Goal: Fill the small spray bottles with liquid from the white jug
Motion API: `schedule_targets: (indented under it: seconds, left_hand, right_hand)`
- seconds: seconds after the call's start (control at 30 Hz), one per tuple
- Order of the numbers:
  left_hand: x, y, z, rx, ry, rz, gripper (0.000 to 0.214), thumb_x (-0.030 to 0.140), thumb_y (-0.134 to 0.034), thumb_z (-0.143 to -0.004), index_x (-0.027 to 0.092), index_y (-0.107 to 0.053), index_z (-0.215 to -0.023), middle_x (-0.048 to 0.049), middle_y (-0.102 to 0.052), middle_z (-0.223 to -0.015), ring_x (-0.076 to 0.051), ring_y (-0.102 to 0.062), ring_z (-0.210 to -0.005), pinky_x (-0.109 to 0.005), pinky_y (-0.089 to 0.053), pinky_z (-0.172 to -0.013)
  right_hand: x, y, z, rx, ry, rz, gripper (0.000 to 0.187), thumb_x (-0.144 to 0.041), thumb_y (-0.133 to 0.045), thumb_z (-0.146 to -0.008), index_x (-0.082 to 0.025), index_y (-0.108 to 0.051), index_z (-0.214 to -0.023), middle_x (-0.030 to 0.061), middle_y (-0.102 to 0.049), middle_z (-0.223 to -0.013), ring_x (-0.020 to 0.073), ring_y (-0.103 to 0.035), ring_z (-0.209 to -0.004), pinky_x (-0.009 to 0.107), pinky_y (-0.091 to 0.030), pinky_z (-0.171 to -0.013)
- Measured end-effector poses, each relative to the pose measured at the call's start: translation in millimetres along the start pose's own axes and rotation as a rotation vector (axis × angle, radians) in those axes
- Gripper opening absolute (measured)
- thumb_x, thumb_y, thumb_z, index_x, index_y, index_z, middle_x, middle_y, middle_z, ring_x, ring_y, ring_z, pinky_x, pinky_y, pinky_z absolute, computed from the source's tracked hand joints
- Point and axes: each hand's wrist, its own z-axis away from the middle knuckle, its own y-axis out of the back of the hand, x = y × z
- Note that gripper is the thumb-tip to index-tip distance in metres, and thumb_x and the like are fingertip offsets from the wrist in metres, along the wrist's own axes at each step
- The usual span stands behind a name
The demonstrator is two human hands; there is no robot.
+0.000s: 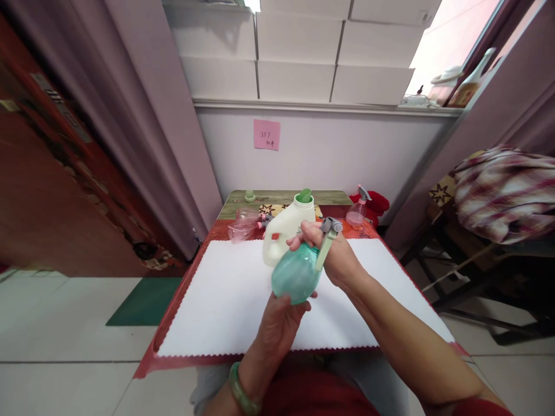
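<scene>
A teal spray bottle [295, 274] with a grey and pale green trigger head [331, 226] is held tilted above the white mat [212, 300]. My left hand [281, 320] cups its rounded base from below. Up at the neck, my right hand [327, 248] grips the bottle just under the sprayer, its fingers wrapped around. Right behind stands a cream jug [284, 222] with a handle and no cap on its mouth; something green, like a funnel [304, 195], sits in the opening.
Clear pink spray bottles [243, 226] lie at the table's back left. Another pink spray bottle [356, 214] stands at the back right, near a red item [378, 205]. A green cap [250, 196] rests by the rear edge. Plaid cloth [505, 193] is piled at right.
</scene>
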Motion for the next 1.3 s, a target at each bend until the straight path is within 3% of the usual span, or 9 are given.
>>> schedule_targets:
  seconds: [0.1, 0.23, 0.37, 0.47, 0.57, 0.67, 0.8, 1.0, 1.3]
  left_hand:
    - [3, -2.9, -4, -0.055, 0.091, 0.035, 0.061, 0.061, -0.075, -0.076, 0.012, -0.07, -0.114, -0.0128, -0.074, -0.096, -0.024, -0.069, -0.075, -0.033, -0.054, -0.062]
    - [6, -8.7, -8, -0.028, 0.201, 0.061, 0.085, 0.078, -0.053, -0.082, 0.003, -0.067, -0.12, -0.0207, -0.074, -0.096, -0.031, -0.071, -0.085, -0.044, -0.056, -0.081]
    - [1, -9.5, -5, -0.034, 0.162, 0.081, 0.083, 0.071, -0.063, -0.082, 0.009, -0.057, -0.137, -0.0227, -0.068, -0.126, -0.034, -0.071, -0.106, -0.045, -0.051, -0.099]
    - [-4, -8.2, -2, -0.028, 0.025, 0.044, 0.077, 0.04, -0.086, -0.072, 0.023, -0.054, -0.14, -0.0123, -0.065, -0.137, -0.033, -0.067, -0.116, -0.045, -0.047, -0.106]
    - [-5, -6.3, -2, 0.021, 0.001, -0.002, 0.061, 0.027, -0.088, -0.068, 0.022, -0.065, -0.124, -0.0071, -0.075, -0.111, -0.026, -0.073, -0.096, -0.037, -0.056, -0.09]
    - [-5, -4.6, -4, 0.005, 0.069, 0.016, 0.054, 0.051, -0.08, -0.074, 0.015, -0.069, -0.113, -0.0101, -0.075, -0.093, -0.022, -0.07, -0.073, -0.031, -0.056, -0.064]
    - [-5, -4.1, -6, -0.017, 0.246, 0.033, 0.079, 0.078, -0.052, -0.082, 0.004, -0.071, -0.103, -0.0164, -0.071, -0.08, -0.021, -0.065, -0.059, -0.027, -0.048, -0.045]
    - [-8, -2.1, -5, 0.064, 0.233, 0.016, 0.069, 0.07, -0.054, -0.087, 0.008, -0.067, -0.114, -0.0159, -0.073, -0.083, -0.019, -0.067, -0.063, -0.022, -0.045, -0.047]
    - [-9, 17.2, -7, 0.17, 0.233, 0.056, 0.059, 0.064, -0.061, -0.087, 0.011, -0.067, -0.112, -0.014, -0.074, -0.087, -0.023, -0.071, -0.072, -0.026, -0.053, -0.053]
  right_hand:
    - [-5, -1, 0, -0.05, -0.013, -0.011, 0.05, -0.059, -0.076, -0.079, -0.022, -0.05, -0.057, 0.0056, -0.071, -0.067, 0.0244, -0.07, -0.085, 0.033, -0.051, -0.074]
    - [-10, -1, 0, -0.103, -0.069, -0.083, 0.053, -0.059, -0.075, -0.079, -0.022, -0.046, -0.053, 0.0056, -0.07, -0.064, 0.0252, -0.07, -0.087, 0.034, -0.052, -0.076]
    - [-7, 0, 2, -0.019, -0.058, -0.089, 0.054, -0.061, -0.077, -0.075, -0.022, -0.047, -0.054, 0.0061, -0.071, -0.065, 0.026, -0.07, -0.088, 0.035, -0.052, -0.081]
    - [-3, 1, 3, 0.046, -0.01, -0.077, 0.053, -0.061, -0.077, -0.075, -0.022, -0.047, -0.055, 0.0065, -0.072, -0.068, 0.0266, -0.07, -0.09, 0.037, -0.052, -0.084]
    - [-2, 2, 3, 0.03, -0.013, -0.085, 0.052, -0.06, -0.077, -0.076, -0.022, -0.048, -0.055, 0.0056, -0.072, -0.066, 0.0266, -0.071, -0.09, 0.037, -0.051, -0.085]
    - [-5, 5, 2, -0.006, -0.028, -0.098, 0.052, -0.06, -0.078, -0.075, -0.022, -0.048, -0.054, 0.0045, -0.071, -0.065, 0.0263, -0.071, -0.088, 0.038, -0.051, -0.086]
    - [-11, 9, 0, -0.029, 0.037, -0.075, 0.054, -0.059, -0.077, -0.077, -0.022, -0.047, -0.052, 0.0036, -0.07, -0.065, 0.0261, -0.072, -0.09, 0.039, -0.05, -0.092]
    - [-29, 15, 0, 0.014, 0.091, -0.065, 0.055, -0.064, -0.075, -0.076, -0.023, -0.047, -0.052, 0.0024, -0.068, -0.062, 0.0259, -0.072, -0.087, 0.04, -0.052, -0.089]
    - [-54, 44, -8, 0.2, 0.211, -0.042, 0.058, -0.065, -0.078, -0.073, -0.024, -0.044, -0.052, 0.0007, -0.067, -0.06, 0.0264, -0.074, -0.084, 0.041, -0.056, -0.082]
